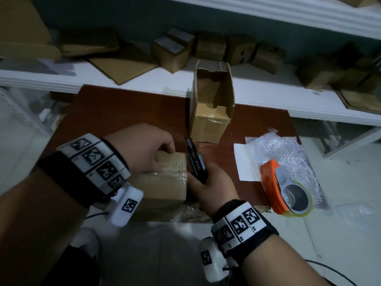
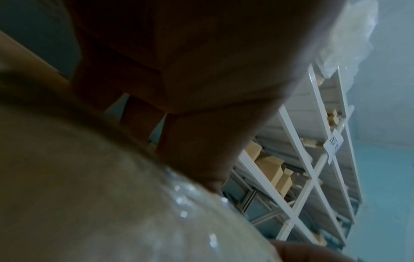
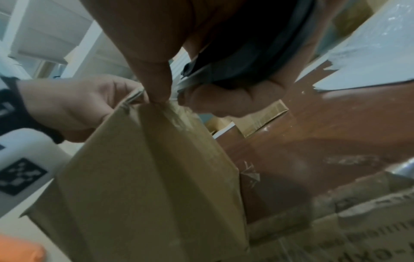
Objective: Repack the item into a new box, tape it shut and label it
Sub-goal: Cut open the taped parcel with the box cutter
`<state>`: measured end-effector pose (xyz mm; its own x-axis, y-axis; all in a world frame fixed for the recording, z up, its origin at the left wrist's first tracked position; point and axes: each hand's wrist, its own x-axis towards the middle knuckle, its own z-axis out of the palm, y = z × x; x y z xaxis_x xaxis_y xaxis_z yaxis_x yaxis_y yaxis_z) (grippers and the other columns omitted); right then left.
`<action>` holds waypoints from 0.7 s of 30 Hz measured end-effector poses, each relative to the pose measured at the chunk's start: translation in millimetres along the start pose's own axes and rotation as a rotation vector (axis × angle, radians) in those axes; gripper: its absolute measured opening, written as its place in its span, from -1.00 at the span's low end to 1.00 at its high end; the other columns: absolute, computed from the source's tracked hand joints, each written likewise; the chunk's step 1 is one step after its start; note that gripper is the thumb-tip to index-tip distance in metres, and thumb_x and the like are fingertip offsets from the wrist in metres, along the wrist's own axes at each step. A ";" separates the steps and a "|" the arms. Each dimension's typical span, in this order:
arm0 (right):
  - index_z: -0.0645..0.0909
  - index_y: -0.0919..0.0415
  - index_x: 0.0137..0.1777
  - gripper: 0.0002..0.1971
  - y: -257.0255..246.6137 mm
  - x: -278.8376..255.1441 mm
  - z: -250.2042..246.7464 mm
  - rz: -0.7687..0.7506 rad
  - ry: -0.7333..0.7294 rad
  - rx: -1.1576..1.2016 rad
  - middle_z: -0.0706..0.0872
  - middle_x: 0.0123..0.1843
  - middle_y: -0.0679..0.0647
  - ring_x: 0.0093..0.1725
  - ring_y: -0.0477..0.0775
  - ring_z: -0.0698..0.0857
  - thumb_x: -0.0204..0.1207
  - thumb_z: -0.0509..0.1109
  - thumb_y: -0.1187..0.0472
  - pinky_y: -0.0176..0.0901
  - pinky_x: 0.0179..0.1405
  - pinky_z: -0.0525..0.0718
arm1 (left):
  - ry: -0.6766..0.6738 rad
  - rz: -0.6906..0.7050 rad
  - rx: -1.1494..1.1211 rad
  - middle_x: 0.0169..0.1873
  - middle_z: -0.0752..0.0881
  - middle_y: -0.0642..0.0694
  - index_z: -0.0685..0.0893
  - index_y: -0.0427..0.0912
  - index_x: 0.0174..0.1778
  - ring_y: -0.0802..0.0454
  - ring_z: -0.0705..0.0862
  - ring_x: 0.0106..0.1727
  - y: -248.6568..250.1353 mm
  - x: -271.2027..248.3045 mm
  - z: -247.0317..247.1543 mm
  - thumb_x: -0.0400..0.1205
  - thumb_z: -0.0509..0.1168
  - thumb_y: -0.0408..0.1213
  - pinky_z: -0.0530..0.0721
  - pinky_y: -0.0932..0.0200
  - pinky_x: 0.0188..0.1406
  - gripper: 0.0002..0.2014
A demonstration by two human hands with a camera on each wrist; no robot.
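A taped-up cardboard box point(image 1: 162, 188) lies at the near edge of the brown table point(image 1: 123, 112). My left hand point(image 1: 162, 157) grips its top far end, fingers curled over the edge and thumb on the tape. My right hand point(image 1: 198, 174) holds a black utility knife point(image 1: 194, 159) against the box's right upper edge, the thumb touching the taped seam. In the right wrist view the thumb point(image 3: 156, 85) presses the box point(image 3: 145, 177) at its top corner, with the knife point(image 3: 246, 53) in the palm. An open, empty cardboard box point(image 1: 212, 106) stands upright at the back of the table.
An orange tape dispenser point(image 1: 284, 195) lies on bubble wrap point(image 1: 288, 149) at the right, beside a white label sheet point(image 1: 247, 162). A white shelf point(image 1: 144, 79) behind the table carries several small cartons and flat cardboard. Floor shows below the table's near edge.
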<state>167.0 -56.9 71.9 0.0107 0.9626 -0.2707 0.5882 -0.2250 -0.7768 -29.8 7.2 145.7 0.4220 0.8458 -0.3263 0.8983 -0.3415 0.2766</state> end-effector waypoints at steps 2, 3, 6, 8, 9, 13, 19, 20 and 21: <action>0.55 -0.07 0.13 -0.66 -3.5 0.4 -3.9 0.013 -0.025 -0.011 0.70 -0.14 -0.13 -0.08 0.00 0.76 0.53 0.47 -0.24 0.00 -0.13 0.80 | -0.003 0.027 0.097 0.20 0.67 0.22 0.64 0.23 0.30 0.18 0.62 0.18 3.4 1.6 -1.7 0.49 0.54 -0.06 0.57 0.25 0.05 -0.55; 0.58 -0.03 0.18 -0.62 -4.3 0.8 -6.5 -0.005 -0.028 -0.048 0.71 -0.10 -0.12 -0.06 0.02 0.75 0.55 0.44 -0.26 -0.01 -0.12 0.77 | -0.011 0.042 0.142 0.22 0.68 0.20 0.64 0.20 0.34 0.16 0.63 0.20 5.4 1.4 -2.4 0.52 0.51 -0.04 0.59 0.23 0.08 -0.55; 0.60 0.05 0.27 -0.56 -6.3 -0.4 -20.3 -0.112 0.027 -0.160 0.76 -0.01 0.02 -0.01 0.10 0.74 0.66 0.25 -0.27 -0.09 -0.10 0.63 | -0.051 0.091 0.276 0.22 0.71 0.13 0.60 0.16 0.42 0.09 0.65 0.21 7.7 -2.7 -1.9 0.62 0.39 0.01 0.66 0.07 0.17 -0.59; 0.63 0.06 0.24 -0.56 -4.7 -1.7 -32.1 -0.198 0.071 -0.205 0.79 -0.04 0.07 -0.02 0.16 0.75 0.72 0.11 -0.23 -0.08 -0.15 0.56 | -0.067 0.118 0.365 0.21 0.71 0.06 0.58 0.10 0.41 0.03 0.66 0.18 9.1 -7.4 0.0 0.70 0.27 0.02 0.66 0.04 0.13 -0.65; 0.64 0.06 0.25 -0.55 -2.6 -2.2 -37.2 -0.231 0.080 -0.224 0.79 -0.04 0.08 -0.01 0.18 0.75 0.74 0.07 -0.21 -0.08 -0.16 0.52 | -0.065 0.124 0.402 0.20 0.71 0.02 0.57 0.06 0.39 0.00 0.67 0.16 10.3 -10.8 0.5 0.74 0.20 0.01 0.65 0.04 0.10 -0.68; 0.68 0.01 0.16 -0.57 5.1 -5.5 -55.4 -0.324 0.016 -0.392 0.75 -0.11 0.05 0.00 0.18 0.73 0.73 0.08 -0.23 -0.11 -0.13 0.45 | -0.050 0.092 0.400 0.19 0.72 -0.07 0.52 -0.03 0.36 -0.06 0.72 0.12 11.3 -14.6 3.8 0.78 0.15 -0.10 0.69 -0.04 0.12 -0.74; 0.70 0.06 -0.05 -0.25 0.2 -13.3 -70.1 -0.133 -0.057 -0.288 0.74 -0.17 0.07 -0.06 0.18 0.70 0.57 -0.20 -0.44 0.01 0.02 0.60 | -0.041 -0.021 0.383 0.30 0.68 -0.06 0.48 0.09 0.41 -0.09 0.71 0.19 20.8 -17.9 4.6 0.73 0.15 -0.21 0.68 0.00 0.16 -0.67; 0.73 0.12 -0.04 -0.18 -1.5 -13.1 -71.0 -0.063 -0.061 -0.210 0.76 -0.12 0.14 -0.05 0.17 0.71 0.55 -0.22 -0.46 0.03 0.07 0.61 | -0.029 -0.015 0.387 0.32 0.67 -0.06 0.46 0.09 0.42 -0.09 0.71 0.20 20.9 -19.7 5.9 0.72 0.16 -0.22 0.68 0.00 0.18 -0.65; 0.73 0.14 -0.06 -0.14 -1.3 -11.1 -70.3 0.009 -0.062 -0.138 0.76 -0.12 0.15 -0.08 0.14 0.70 0.54 -0.23 -0.50 0.02 0.08 0.60 | -0.022 -0.010 0.397 0.34 0.67 -0.07 0.45 0.08 0.44 -0.10 0.71 0.22 21.2 -22.2 6.8 0.71 0.17 -0.24 0.68 -0.01 0.20 -0.64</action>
<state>223.1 -56.6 115.8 -0.0308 0.9486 -0.3151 0.6937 -0.2067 -0.6900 -19.3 -21.6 152.7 0.4117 0.8424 -0.3477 0.8781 -0.4688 -0.0960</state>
